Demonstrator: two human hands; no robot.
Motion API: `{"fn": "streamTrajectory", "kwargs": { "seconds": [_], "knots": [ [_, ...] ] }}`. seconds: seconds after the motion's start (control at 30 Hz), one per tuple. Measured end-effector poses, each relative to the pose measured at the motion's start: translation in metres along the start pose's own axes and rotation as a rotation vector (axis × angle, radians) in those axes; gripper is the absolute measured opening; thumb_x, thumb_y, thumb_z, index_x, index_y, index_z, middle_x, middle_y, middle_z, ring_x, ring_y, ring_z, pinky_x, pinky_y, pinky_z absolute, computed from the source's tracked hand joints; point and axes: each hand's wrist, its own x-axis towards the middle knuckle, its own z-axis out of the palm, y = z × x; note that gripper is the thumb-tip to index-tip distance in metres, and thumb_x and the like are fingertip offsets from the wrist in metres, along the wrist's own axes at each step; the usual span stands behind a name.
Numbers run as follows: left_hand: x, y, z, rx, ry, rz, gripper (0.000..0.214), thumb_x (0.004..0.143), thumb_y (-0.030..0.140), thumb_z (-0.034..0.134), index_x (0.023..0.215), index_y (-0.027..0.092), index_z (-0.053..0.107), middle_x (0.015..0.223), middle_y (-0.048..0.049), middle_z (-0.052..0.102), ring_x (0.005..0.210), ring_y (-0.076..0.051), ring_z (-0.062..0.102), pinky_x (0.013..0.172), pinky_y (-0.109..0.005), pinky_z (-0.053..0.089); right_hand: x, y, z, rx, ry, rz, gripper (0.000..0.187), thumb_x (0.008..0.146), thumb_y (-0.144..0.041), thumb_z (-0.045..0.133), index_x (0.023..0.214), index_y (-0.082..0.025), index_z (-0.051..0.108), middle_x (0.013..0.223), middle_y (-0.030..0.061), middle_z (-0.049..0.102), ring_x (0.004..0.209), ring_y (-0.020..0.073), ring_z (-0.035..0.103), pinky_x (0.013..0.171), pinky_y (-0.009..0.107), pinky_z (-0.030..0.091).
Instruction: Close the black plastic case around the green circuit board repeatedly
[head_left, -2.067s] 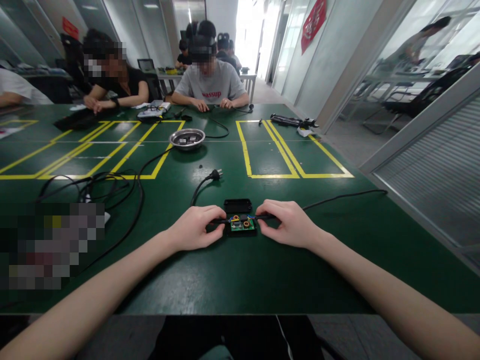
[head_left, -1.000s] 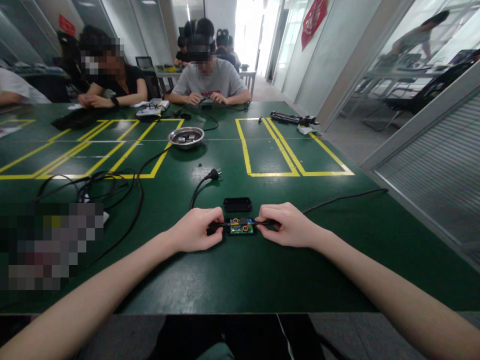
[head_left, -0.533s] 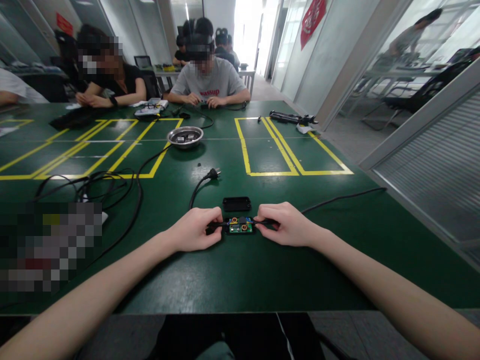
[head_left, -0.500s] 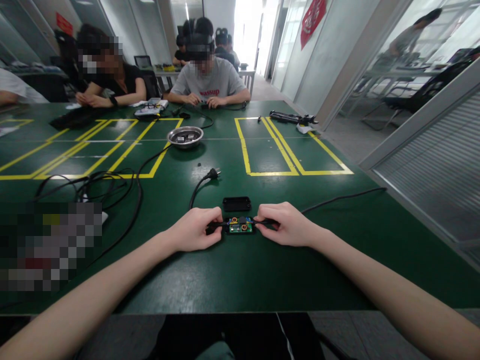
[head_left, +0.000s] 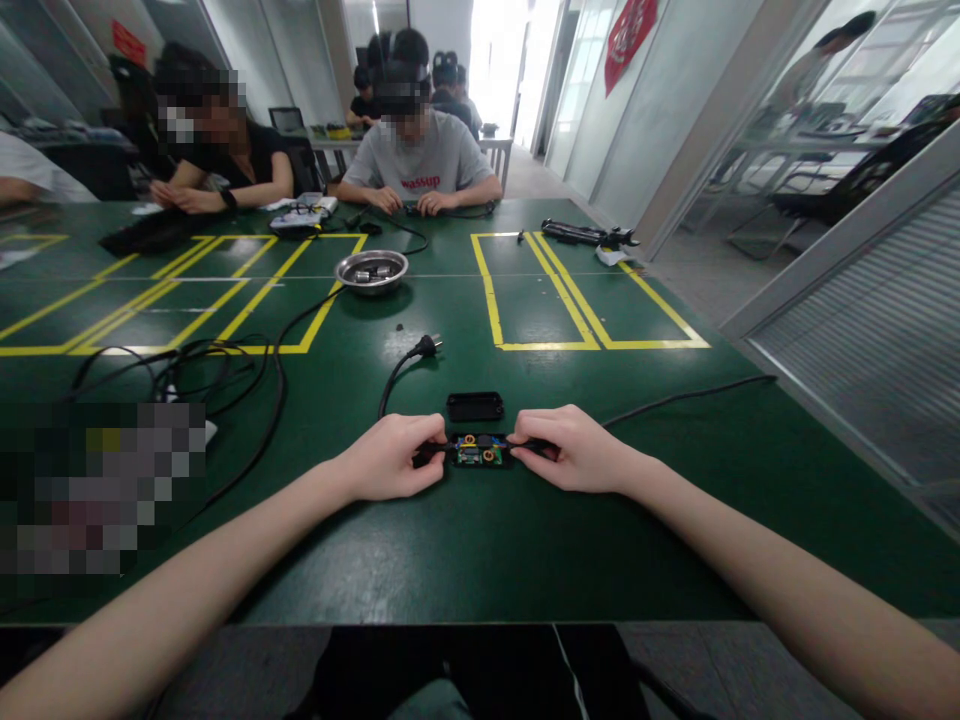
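Observation:
A small green circuit board (head_left: 480,452) with copper coils sits in a black case between my hands, low over the green table. My left hand (head_left: 401,457) is closed on the black cable at the board's left end. At the right end, my right hand (head_left: 566,448) pinches the other black cable (head_left: 660,405), which runs off to the right. Just beyond the board lies a black plastic cover (head_left: 475,406), its hollow side up. A black power plug (head_left: 427,346) on a bent cord rests past my left hand.
A metal bowl (head_left: 371,272) with small metal parts stands further back. Coiled black cables (head_left: 202,375) lie at left. Yellow tape (head_left: 547,347) marks boxes on the table (head_left: 525,560). A black tool (head_left: 589,235) lies back right. Co-workers sit across the table.
The board tilts slightly between my hands, and its surface looks darker. Both hands keep their hold on the cables. Across the table, a co-worker's hands have shifted a little.

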Motion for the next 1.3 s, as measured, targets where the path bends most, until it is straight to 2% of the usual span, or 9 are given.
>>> {"fn": "streamTrajectory", "kwargs": {
  "seconds": [0.27, 0.7, 0.97, 1.03, 1.13, 1.3],
  "knots": [
    [-0.001, -0.001, 0.0, 0.064, 0.022, 0.025, 0.003, 0.087, 0.02, 0.055, 0.084, 0.02, 0.056, 0.065, 0.0044, 0.058, 0.05, -0.009, 0.05, 0.051, -0.021, 0.037, 0.002, 0.0, -0.002, 0.006, -0.045, 0.042, 0.017, 0.101, -0.023, 0.054, 0.087, -0.018, 0.062, 0.074, 0.0006, 0.06, 0.061, 0.0125, 0.052, 0.06, 0.024, 0.037],
    [0.001, 0.002, -0.005, 0.164, 0.009, 0.08, 0.01, 0.09, 0.02, 0.052, 0.081, 0.02, 0.055, 0.072, -0.0001, 0.06, 0.064, -0.014, 0.057, 0.059, -0.024, 0.041, 0.002, 0.0, -0.006, 0.025, -0.079, 0.051, 0.02, 0.101, -0.024, 0.054, 0.083, -0.019, 0.061, 0.078, 0.0023, 0.062, 0.067, 0.0143, 0.055, 0.064, 0.025, 0.04],
    [0.002, 0.004, -0.008, 0.19, -0.036, 0.108, 0.015, 0.095, 0.019, 0.05, 0.081, 0.019, 0.056, 0.074, -0.0009, 0.059, 0.071, -0.016, 0.057, 0.063, -0.025, 0.042, 0.003, -0.002, -0.009, -0.024, -0.126, 0.062, 0.007, 0.093, -0.019, 0.06, 0.088, -0.019, 0.063, 0.083, 0.0031, 0.066, 0.071, 0.0152, 0.059, 0.066, 0.025, 0.041],
    [0.002, 0.004, -0.008, 0.177, -0.045, 0.094, 0.015, 0.095, 0.02, 0.05, 0.083, 0.019, 0.058, 0.081, -0.0018, 0.06, 0.071, -0.015, 0.057, 0.064, -0.024, 0.043, 0.003, -0.002, -0.01, -0.057, -0.134, 0.056, 0.005, 0.092, -0.017, 0.06, 0.088, -0.019, 0.064, 0.084, 0.0037, 0.067, 0.075, 0.0162, 0.06, 0.067, 0.026, 0.042],
    [0.001, 0.005, -0.008, 0.143, -0.037, 0.075, 0.014, 0.096, 0.021, 0.05, 0.085, 0.018, 0.059, 0.094, -0.0034, 0.061, 0.067, -0.012, 0.056, 0.062, -0.024, 0.043, 0.002, -0.002, -0.01, -0.107, -0.14, 0.023, 0.012, 0.096, -0.018, 0.058, 0.088, -0.02, 0.065, 0.086, 0.0048, 0.068, 0.078, 0.0173, 0.061, 0.069, 0.027, 0.043],
    [0.002, 0.004, -0.01, 0.123, -0.061, 0.065, 0.016, 0.096, 0.021, 0.05, 0.084, 0.018, 0.06, 0.086, -0.002, 0.059, 0.07, -0.013, 0.058, 0.064, -0.024, 0.044, 0.001, -0.006, -0.013, -0.192, -0.152, -0.04, 0.021, 0.104, -0.022, 0.052, 0.091, -0.019, 0.069, 0.086, 0.0059, 0.069, 0.079, 0.0179, 0.06, 0.068, 0.028, 0.043]
  ]
}}
